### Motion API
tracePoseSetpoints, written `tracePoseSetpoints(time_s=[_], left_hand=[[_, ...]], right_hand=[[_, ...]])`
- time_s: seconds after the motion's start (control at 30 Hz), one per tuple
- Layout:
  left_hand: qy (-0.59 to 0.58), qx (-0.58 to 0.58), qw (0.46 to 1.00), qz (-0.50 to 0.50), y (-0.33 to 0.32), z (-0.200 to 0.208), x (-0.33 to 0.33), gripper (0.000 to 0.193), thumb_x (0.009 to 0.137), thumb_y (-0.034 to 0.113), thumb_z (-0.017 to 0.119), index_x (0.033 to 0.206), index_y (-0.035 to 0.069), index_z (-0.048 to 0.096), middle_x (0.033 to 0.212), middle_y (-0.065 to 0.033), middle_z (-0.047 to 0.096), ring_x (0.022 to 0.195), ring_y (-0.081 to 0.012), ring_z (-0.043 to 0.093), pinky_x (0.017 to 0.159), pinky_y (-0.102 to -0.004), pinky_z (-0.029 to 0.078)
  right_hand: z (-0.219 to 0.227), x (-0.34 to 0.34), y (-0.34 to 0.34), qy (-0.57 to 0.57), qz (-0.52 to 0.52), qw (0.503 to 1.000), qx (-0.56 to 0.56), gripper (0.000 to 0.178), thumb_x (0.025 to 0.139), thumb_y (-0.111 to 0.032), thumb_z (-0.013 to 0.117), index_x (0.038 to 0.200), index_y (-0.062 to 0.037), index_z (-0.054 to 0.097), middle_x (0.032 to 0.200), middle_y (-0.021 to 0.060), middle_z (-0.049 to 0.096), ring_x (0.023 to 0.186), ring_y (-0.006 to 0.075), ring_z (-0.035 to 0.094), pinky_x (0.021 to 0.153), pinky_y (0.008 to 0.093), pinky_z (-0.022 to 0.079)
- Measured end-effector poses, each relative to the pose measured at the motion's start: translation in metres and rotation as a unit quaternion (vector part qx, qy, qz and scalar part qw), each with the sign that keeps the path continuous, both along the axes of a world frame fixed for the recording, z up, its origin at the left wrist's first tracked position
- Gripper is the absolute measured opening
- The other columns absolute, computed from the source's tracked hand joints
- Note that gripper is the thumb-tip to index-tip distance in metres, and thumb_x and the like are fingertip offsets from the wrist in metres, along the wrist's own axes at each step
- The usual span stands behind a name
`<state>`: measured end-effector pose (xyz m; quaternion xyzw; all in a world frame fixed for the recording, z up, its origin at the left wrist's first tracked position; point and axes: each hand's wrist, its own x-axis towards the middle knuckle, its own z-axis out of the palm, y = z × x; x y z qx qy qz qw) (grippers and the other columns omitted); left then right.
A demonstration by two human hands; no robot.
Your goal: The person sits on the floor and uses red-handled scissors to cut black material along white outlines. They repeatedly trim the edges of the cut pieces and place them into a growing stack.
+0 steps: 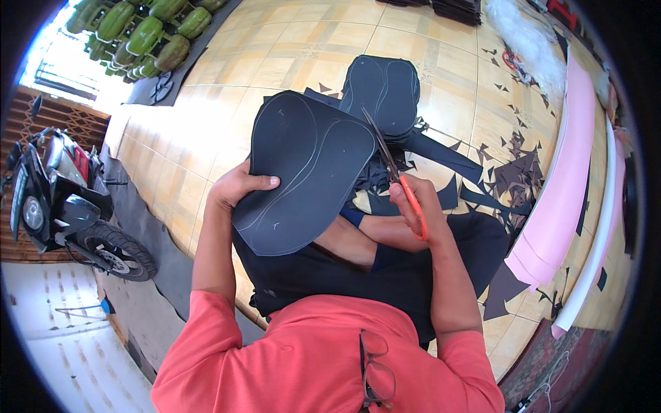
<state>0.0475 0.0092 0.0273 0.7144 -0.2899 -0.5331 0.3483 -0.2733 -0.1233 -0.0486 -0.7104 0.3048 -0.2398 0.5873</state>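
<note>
My left hand (237,184) grips a black sheet (292,165) by its left edge, thumb on top. Thin light lines on the sheet trace two shoe-sole shapes side by side, and its corners are rounded. In my right hand (428,203) is a pair of scissors (415,210) with orange handles. Their dark blades point up and away, right beside the sheet's right edge; whether they touch it I cannot tell. Beyond the sheet lies a stack of similar black pieces (396,79) with the same sole outlines. Dark strips of offcut (444,157) lie to its right.
Small dark scraps (516,175) litter the tiled floor on the right. Past them are a long pink sheet (558,179), a white roll (589,241) and white fluffy material (520,34). Green gas cylinders (144,38) stand far left, a motorcycle (69,199) nearer. Glasses (375,372) hang from my shirt.
</note>
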Motion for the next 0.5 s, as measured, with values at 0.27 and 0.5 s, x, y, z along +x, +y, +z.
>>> tracePoseSetpoints(time_s=[0.27,0.5], left_hand=[[-0.021,0.022,0.998,-0.062,0.0,-0.01,0.006,0.067,0.074,0.02,0.081,0.129,-0.007,0.054,0.116,-0.0123,0.064,0.106,-0.0212,0.06,0.096,-0.0312,0.045],[0.021,-0.023,0.998,-0.051,-0.025,-0.009,0.01,0.071,0.076,0.019,0.08,0.133,-0.008,0.047,0.118,-0.0149,0.063,0.106,-0.0233,0.061,0.097,-0.0346,0.046]], right_hand=[[-0.011,-0.002,-0.006,-0.015,0.03,0.999,-0.005,0.036,0.098,-0.034,0.055,0.085,-0.0004,0.052,0.066,0.0123,0.047,0.063,0.0198,0.045,0.061,0.0348,0.041],[-0.016,-0.006,-0.007,-0.073,-0.049,0.97,0.227,0.045,0.096,-0.045,0.054,0.085,-0.0018,0.056,0.065,0.0055,0.054,0.053,0.0132,0.052,0.05,0.0271,0.042]])
